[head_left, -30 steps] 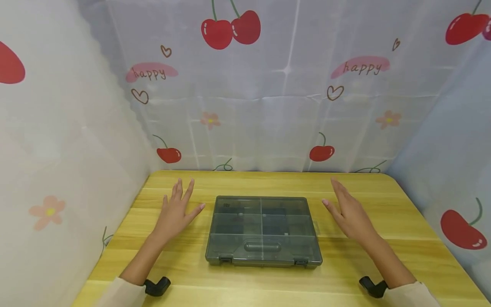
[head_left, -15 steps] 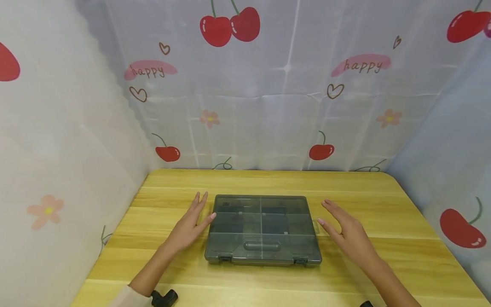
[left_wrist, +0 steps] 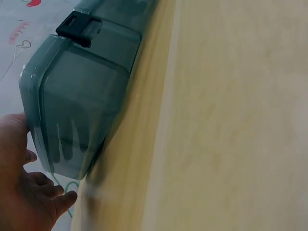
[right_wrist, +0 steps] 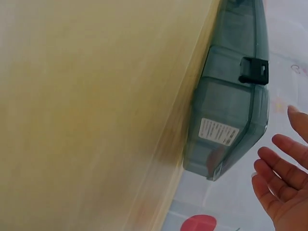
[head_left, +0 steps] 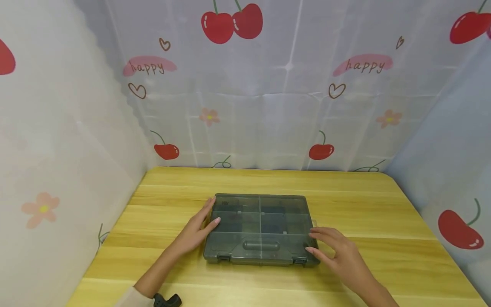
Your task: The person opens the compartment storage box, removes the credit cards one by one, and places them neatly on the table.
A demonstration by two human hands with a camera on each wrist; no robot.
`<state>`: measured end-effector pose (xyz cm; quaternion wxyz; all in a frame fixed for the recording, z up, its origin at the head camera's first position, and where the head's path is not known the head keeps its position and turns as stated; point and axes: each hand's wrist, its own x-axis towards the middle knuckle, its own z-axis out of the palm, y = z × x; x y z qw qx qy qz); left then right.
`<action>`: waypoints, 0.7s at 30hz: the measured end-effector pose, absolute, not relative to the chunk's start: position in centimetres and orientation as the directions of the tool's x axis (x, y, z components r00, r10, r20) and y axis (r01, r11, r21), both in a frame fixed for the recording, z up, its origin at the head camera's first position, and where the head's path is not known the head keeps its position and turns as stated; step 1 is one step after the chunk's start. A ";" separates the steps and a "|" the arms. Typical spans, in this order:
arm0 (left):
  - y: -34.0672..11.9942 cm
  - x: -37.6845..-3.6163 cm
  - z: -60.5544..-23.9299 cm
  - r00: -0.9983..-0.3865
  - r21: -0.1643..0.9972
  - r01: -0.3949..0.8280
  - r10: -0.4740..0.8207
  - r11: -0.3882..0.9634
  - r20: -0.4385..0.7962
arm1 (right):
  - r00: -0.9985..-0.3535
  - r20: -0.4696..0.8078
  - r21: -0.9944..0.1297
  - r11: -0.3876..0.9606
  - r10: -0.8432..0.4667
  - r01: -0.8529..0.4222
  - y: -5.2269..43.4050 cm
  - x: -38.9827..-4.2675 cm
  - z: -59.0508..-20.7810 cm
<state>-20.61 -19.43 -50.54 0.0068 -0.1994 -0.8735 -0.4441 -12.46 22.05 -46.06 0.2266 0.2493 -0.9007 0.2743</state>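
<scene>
A translucent grey plastic compartment box (head_left: 261,230) lies flat on the wooden table (head_left: 276,285), lid down. Dark shapes show dimly through the lid, and two latches sit on its front side. My left hand (head_left: 195,232) is at the box's left side, thumb over the lid's edge and fingers extended along the side. In the left wrist view, that hand (left_wrist: 33,187) has its thumb against the box's edge. At the right front corner is my right hand (head_left: 341,253), fingers loosely bent. The right wrist view shows this hand (right_wrist: 284,178) apart from the box.
A curtain (head_left: 261,106) printed with cherries stands behind the table, with similar cloth on the left (head_left: 69,149) and right (head_left: 452,170). A black wrist mount (head_left: 167,300) sits by the left sleeve. One box end carries a white label (right_wrist: 218,132).
Both hands have moved inward to the box. My left hand has come to its left side, and the right hand has come down toward its right front corner. The box has not visibly moved.
</scene>
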 end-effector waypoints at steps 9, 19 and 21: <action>-19.1 -20.1 -51.9 -0.905 0.844 0.355 0.373 0.403 0.203 | -0.720 0.592 -0.360 0.680 -0.362 -0.639 21.5 -11.6 -46.6; -18.5 -18.8 -49.3 -0.916 0.878 0.319 0.354 0.357 0.188 | -0.704 0.554 -0.489 0.511 -0.443 -0.707 21.2 -11.4 -47.4; -18.4 -18.7 -49.3 -0.917 0.881 0.318 0.349 0.349 0.193 | -0.699 0.554 -0.488 0.503 -0.453 -0.713 21.2 -11.3 -47.4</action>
